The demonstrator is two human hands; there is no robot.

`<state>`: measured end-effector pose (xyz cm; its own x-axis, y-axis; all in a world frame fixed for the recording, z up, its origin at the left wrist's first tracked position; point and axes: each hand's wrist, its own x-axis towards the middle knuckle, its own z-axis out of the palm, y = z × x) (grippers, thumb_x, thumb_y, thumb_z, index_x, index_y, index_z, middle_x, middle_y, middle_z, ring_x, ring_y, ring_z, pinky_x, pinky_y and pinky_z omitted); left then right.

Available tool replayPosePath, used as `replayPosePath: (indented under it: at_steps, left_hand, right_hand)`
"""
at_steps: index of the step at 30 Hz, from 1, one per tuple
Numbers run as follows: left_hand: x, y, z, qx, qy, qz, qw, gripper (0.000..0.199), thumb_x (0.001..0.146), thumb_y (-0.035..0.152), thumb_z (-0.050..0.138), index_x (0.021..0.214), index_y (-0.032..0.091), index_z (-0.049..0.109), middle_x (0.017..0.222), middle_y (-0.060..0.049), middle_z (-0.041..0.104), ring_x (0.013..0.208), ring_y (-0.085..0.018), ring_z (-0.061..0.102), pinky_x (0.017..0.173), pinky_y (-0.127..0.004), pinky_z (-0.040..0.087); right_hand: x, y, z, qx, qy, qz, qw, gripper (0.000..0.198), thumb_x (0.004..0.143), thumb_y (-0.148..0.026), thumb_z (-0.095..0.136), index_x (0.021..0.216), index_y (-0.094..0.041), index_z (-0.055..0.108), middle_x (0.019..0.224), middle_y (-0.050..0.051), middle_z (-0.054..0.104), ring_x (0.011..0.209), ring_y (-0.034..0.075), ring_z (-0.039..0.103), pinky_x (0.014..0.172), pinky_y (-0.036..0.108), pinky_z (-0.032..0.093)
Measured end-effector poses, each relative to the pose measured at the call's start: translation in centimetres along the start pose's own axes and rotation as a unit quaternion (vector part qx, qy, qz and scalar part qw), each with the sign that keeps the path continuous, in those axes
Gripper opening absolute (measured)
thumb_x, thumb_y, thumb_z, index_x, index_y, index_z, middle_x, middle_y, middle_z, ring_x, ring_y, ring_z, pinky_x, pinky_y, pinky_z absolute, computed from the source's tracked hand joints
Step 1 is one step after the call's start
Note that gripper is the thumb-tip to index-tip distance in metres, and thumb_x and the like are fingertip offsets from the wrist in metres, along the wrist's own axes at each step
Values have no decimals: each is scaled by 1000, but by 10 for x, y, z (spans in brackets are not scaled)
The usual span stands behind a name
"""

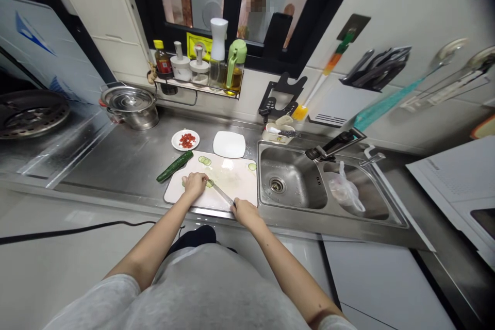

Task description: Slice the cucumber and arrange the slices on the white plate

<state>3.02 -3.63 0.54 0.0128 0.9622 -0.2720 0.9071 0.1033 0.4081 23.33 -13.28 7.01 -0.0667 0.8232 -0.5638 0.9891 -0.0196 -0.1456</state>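
Note:
On the white cutting board, my left hand is curled over a piece of cucumber, mostly hidden beneath the fingers, with a bit of green showing at the hand's left. My right hand grips a knife by its handle at the board's front edge. The blade points up and left, its tip beside a cucumber slice by my left fingers. Several cut slices lie overlapping near the back of the board, and a single slice rests at its right. An uncut cucumber leans across the board's left edge.
Behind the board stand a small plate of chopped red pieces and a white square dish. A steel sink adjoins on the right, with a plastic bag in its second basin. A lidded pot stands back left, below a bottle rack.

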Motion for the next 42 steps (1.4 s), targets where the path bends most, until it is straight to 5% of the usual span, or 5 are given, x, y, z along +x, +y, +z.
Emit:
replayPosePath:
  at_steps: [18, 30, 36, 42]
  left_hand:
    - [0, 2, -3, 5, -2, -6, 1000, 26, 82, 24, 51, 95, 32, 73, 103, -5, 73, 110, -29, 52, 90, -45, 27]
    - [0, 9, 6, 38, 16, 0, 999, 19, 80, 29, 55, 94, 26, 67, 111, -10, 67, 109, -32, 51, 88, -45, 29]
    - [-3, 11, 4, 15, 13, -4, 1000, 21, 85, 20, 46, 91, 26, 65, 96, -8, 70, 103, -29, 55, 87, -44, 28]
    - [-6, 14, -1, 34, 12, -16, 999, 28, 80, 41, 58, 103, 25, 63, 111, -10, 67, 108, -31, 52, 89, -44, 28]
  right_hand:
    - [-3, 2, 1, 6, 2, 4, 1000, 33, 94, -36, 44, 115, -18, 61, 112, 16, 68, 104, 27, 64, 79, 33, 44]
    - [-20, 45, 12, 69, 28, 27, 997, 35, 96, -47, 41, 107, -20, 60, 108, 11, 68, 100, 22, 63, 70, 26, 37]
    - [-13, 60, 21, 82, 53, 49, 994, 36, 97, -47, 39, 105, -18, 60, 104, 10, 69, 95, 21, 63, 65, 25, 33]
    - [-9, 63, 18, 75, 45, 56, 995, 36, 97, -46, 40, 106, -18, 61, 106, 11, 69, 97, 21, 63, 66, 25, 34]
